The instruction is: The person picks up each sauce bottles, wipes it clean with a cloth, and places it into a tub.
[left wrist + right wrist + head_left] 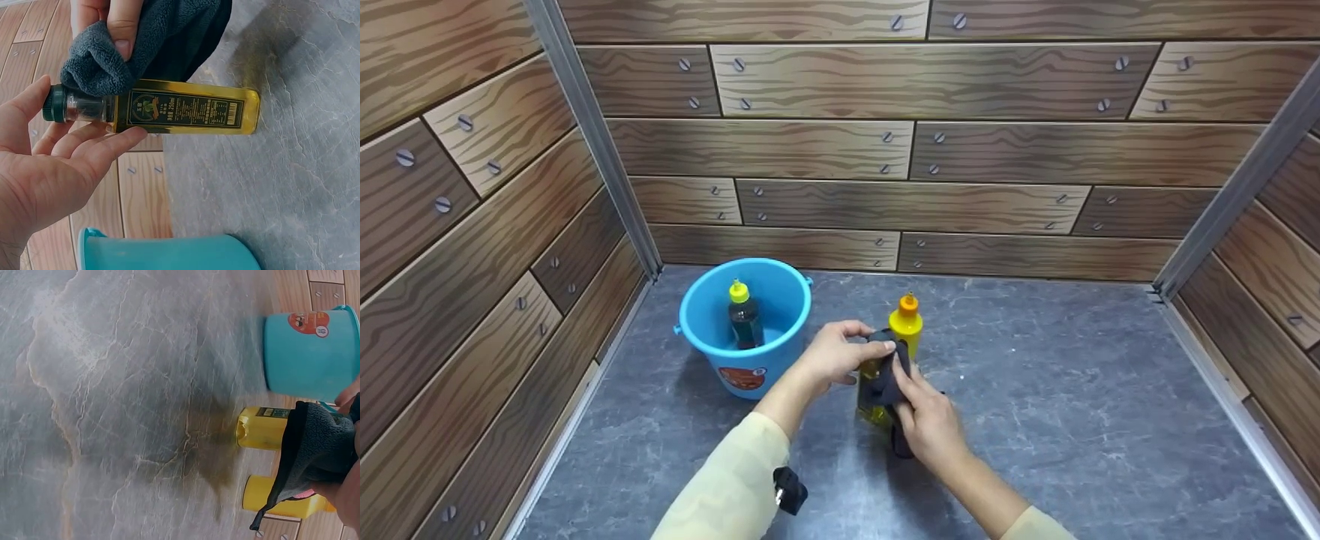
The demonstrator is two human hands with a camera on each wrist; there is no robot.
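Observation:
A clear glass bottle of yellow oil, with a dark green cap and a printed label, is upright, its base close over the grey surface. My left hand holds it near the top, thumb at the cap and fingers along the neck and shoulder. My right hand grips a dark grey cloth and presses it against the bottle's neck and side. In the head view, cloth and hands cover much of the bottle. Just behind stands a yellow squeeze bottle with an orange cap, partly hidden.
A blue bucket stands left of the hands, holding a dark bottle with a yellow cap. The grey marbled surface is enclosed by wood-patterned walls at the back and both sides.

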